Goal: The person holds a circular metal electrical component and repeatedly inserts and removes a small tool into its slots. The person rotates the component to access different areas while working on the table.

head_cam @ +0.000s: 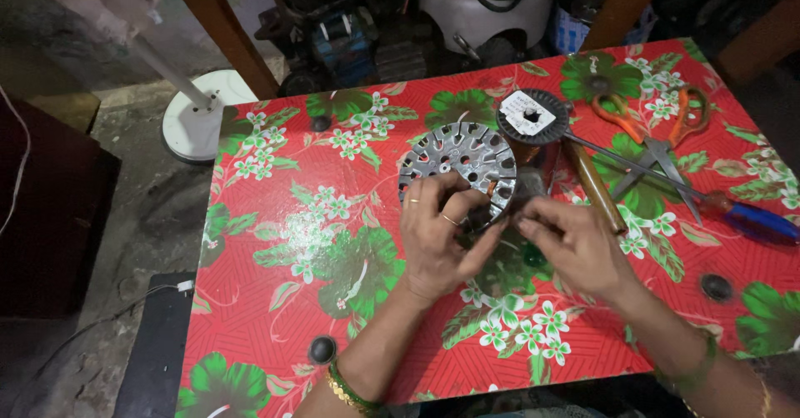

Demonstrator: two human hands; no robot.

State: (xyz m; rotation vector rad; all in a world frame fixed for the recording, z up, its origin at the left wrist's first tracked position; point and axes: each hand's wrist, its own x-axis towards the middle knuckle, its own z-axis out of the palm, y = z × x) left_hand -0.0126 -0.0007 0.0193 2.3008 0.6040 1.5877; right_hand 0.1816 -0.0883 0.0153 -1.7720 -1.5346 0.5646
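A round grey metal stator core with slots around its rim lies near the middle of a table with a red flowered cover. My left hand rests on its near edge, fingers curled over the metal. My right hand pinches at the core's right near side, fingertips meeting those of the left. What sits between the fingertips is hidden. Both wrists wear bangles.
A spool of copper wire stands behind the core. Orange-handled scissors, a blue-handled screwdriver and a wooden-handled tool lie to the right. A white fan base stands on the floor to the left.
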